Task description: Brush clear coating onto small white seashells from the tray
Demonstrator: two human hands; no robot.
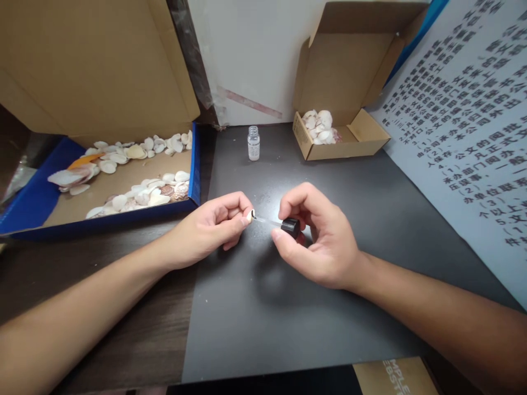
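Observation:
Between thumb and fingers my left hand (pixel 218 227) pinches a small shell (pixel 251 215), pale with a dark patch on its right side. My right hand (pixel 319 236) grips the black cap (pixel 290 227) of a brush applicator. From the cap a thin clear stem (pixel 267 221) points left, and its tip reaches the shell's dark side; whether they touch I cannot tell. Beyond my hands an uncapped clear glass bottle (pixel 253 145) with a printed label stands upright on the dark grey mat (pixel 247 323).
At left, an open blue-edged cardboard box (pixel 107 216) holds two rows of white shells (pixel 140 192). A smaller open brown box (pixel 349 151) with shells (pixel 321 127) stands at the back right. A printed sheet (pixel 465 126) slopes along the right side. Behind the bottle rises a white panel (pixel 251 60).

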